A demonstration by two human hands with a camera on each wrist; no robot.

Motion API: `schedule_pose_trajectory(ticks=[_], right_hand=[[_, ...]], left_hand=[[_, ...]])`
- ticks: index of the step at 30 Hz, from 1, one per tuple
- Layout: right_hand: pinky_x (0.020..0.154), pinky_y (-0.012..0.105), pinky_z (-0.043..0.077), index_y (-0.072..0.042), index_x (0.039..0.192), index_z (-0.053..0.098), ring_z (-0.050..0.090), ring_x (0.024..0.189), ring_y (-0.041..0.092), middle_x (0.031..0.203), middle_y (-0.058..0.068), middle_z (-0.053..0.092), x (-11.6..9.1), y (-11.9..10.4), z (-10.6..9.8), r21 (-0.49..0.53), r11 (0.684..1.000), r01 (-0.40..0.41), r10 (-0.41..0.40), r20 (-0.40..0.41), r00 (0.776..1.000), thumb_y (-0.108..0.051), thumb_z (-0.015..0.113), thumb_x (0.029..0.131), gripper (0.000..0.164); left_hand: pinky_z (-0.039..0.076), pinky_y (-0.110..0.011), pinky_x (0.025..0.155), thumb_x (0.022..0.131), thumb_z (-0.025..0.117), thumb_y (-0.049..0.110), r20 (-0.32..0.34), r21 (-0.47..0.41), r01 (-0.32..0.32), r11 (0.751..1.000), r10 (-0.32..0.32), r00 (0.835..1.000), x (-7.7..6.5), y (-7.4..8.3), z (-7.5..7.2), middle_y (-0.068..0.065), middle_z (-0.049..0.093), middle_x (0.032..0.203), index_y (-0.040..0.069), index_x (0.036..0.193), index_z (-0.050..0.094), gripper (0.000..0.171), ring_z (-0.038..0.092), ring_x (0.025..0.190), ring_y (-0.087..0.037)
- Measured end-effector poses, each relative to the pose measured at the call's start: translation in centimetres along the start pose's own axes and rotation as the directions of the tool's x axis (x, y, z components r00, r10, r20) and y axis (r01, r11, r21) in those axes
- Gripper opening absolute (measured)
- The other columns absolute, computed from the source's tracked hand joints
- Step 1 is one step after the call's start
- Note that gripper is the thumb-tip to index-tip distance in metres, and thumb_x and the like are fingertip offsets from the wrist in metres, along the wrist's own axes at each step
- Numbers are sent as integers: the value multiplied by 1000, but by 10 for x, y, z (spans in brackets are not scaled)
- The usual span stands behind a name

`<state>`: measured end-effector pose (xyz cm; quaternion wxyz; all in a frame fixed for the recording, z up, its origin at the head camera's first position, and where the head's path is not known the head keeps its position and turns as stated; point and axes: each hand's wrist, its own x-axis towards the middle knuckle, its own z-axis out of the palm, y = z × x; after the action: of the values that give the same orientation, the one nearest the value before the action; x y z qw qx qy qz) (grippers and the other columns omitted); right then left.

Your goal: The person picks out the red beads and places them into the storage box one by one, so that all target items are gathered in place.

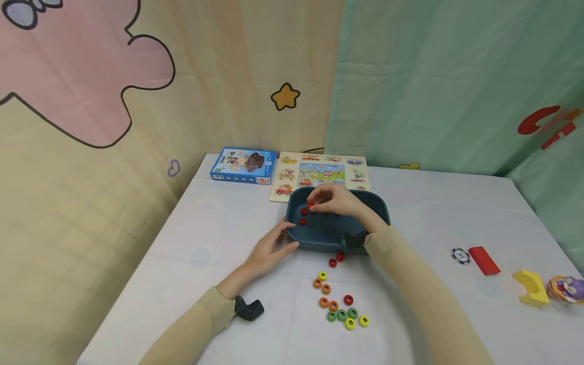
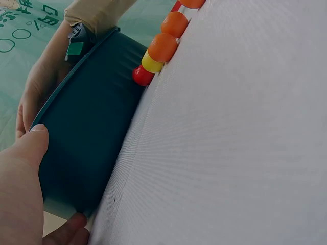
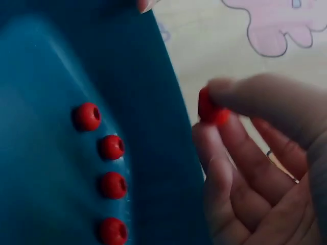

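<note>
A dark blue tray (image 1: 319,234) stands on the white table with several red beads inside, one of them a bead (image 3: 113,185) in a row along its edge. My left hand (image 1: 268,254) holds the tray's near left corner; in the left wrist view the thumb is at the rim and fingers are low at the corner. Above the tray's far left part, my right hand (image 1: 338,201) pinches a red bead (image 3: 208,108) between thumb and fingers. In front of the tray lie loose red beads (image 1: 332,262), orange beads (image 1: 324,302), green beads (image 1: 342,315) and yellow beads (image 1: 350,324).
Behind the tray lie a picture puzzle board (image 1: 288,175) and a blue box (image 1: 244,165). Over on the right are a poker chip (image 1: 460,256), a red block (image 1: 484,260), a yellow arch block (image 1: 531,288) and a purple toy figure (image 1: 568,289). Curtains hang behind the table.
</note>
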<state>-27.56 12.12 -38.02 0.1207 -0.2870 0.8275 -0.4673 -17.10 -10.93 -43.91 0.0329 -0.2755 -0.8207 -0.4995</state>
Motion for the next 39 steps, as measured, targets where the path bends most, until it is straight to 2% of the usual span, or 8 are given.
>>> schedule_pose_trajectory(ticks=[4,12,20,27,30,33,36,39], right_hand=[[67,32,50,-7,96,64,60,80,16,91,4,64,7,14,-1,-44,999,-18,19,23,1000,-18,71,76,23],[66,28,49,-11,90,66,59,73,12,84,-2,64,13,32,1,-201,978,-64,93,138,986,-14,72,75,17],[64,28,50,-10,89,66,60,74,12,84,-2,64,16,34,2,-207,977,-43,79,173,982,-10,72,74,17],[66,26,50,-11,91,66,60,77,10,86,-3,64,18,38,4,-218,975,-37,78,186,979,-9,72,74,18],[63,27,50,-12,94,66,59,74,12,89,0,64,15,32,1,-214,976,-31,63,146,987,-10,71,76,20],[60,30,50,-12,100,64,59,72,13,94,3,64,6,19,-6,-189,982,1,14,77,997,-12,69,78,22],[60,32,49,-8,103,63,59,73,19,98,10,63,-16,-12,-14,-125,992,37,-35,13,999,-11,66,81,23],[60,31,48,-3,101,62,58,73,21,97,15,62,-43,-41,-18,-72,991,109,-111,-17,994,-6,65,81,21]], left_hand=[[37,-40,94,87,59,17,10,11,11,1000,-11,1000,0,7,-2,-17,24,142,4,125,44,43,36,123,-22],[37,-41,94,87,59,16,17,5,9,1000,-9,1000,0,6,0,-19,24,142,3,126,43,44,35,124,-25],[37,-40,94,87,59,15,9,24,-4,1000,4,1000,1,6,-1,-19,24,142,3,126,43,44,36,123,-24],[36,-40,95,87,59,18,12,13,30,999,-30,999,0,7,-1,-17,24,143,4,126,44,44,33,125,-23],[35,-38,96,87,58,19,16,22,42,999,-42,999,0,5,-1,-16,24,143,5,126,44,44,32,126,-22],[35,-36,97,87,58,20,19,22,47,999,-47,999,-1,4,1,-15,24,143,6,126,44,44,32,126,-21],[35,-36,97,88,58,20,17,18,41,999,-41,999,-1,5,1,-15,24,143,7,126,44,43,33,126,-20],[36,-38,96,87,58,18,9,21,20,1000,-20,1000,0,6,-1,-15,24,143,6,126,44,43,34,125,-21]])
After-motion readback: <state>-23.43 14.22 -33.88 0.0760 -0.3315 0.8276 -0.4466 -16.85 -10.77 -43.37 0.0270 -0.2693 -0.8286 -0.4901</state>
